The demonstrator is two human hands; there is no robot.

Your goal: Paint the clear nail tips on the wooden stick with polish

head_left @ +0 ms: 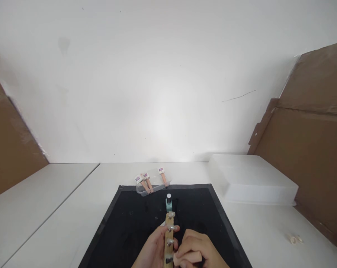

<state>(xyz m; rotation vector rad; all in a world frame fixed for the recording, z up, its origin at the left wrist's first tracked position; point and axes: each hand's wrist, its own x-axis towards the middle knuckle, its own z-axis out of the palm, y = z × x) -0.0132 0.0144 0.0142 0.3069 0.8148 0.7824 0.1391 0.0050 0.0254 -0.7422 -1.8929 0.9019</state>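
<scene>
My left hand (156,243) is closed around a narrow wooden strip (169,232), held lengthwise over the black mat. Several shiny, clear or silvery pieces stick up in a row along the strip. My right hand (198,245) grips a thick peach-coloured handle (191,257) beside the strip's near end. A small dark piece (169,260) lies between the handle's end and the strip; I cannot make out whether it belongs to the handle. Just beyond the strip's far end stands a small teal bottle (169,205) with a dark neck and white top.
Behind the black mat (129,223), a clear shallow tray (143,193) holds peach-coloured sticks (163,176) with white printed labels. A white box (257,182) stands at right. Two small pale rings (296,239) lie in front of it. Brown cardboard panels (310,149) flank the white table.
</scene>
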